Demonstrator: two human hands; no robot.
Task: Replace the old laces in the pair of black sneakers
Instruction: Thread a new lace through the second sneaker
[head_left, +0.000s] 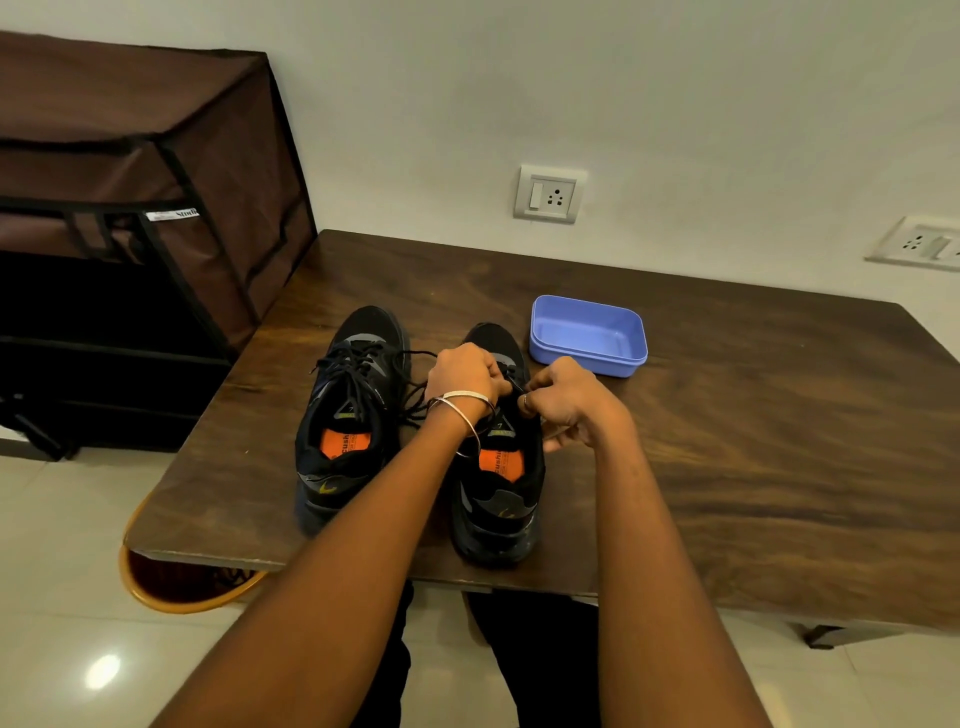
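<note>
I'm pinching the limp black lace (511, 383) on the right sneaker (496, 499) with both hands (462, 371) (563, 402), fingers clamped near its tips; it's likely slippery.

Two black sneakers (415, 431) stood side by side on the dark wooden table (727, 441), heels toward the camera, orange insoles showing. Over the right sneaker (496, 467), both hands were curled on its black lace (514, 383): left hand (465, 371), bangles at the wrist, pinched it at the eyelets, right hand (566, 402) gripped it just beside; left sneaker (348, 410) sat laced, with loose lace ends trailing toward the right one. Just beyond sat a blue plastic box (588, 335), open; at far left a brown fabric rack (135, 218), an orange tub (182, 587) under the table edge, two wall sockets (549, 193) behind.
</note>
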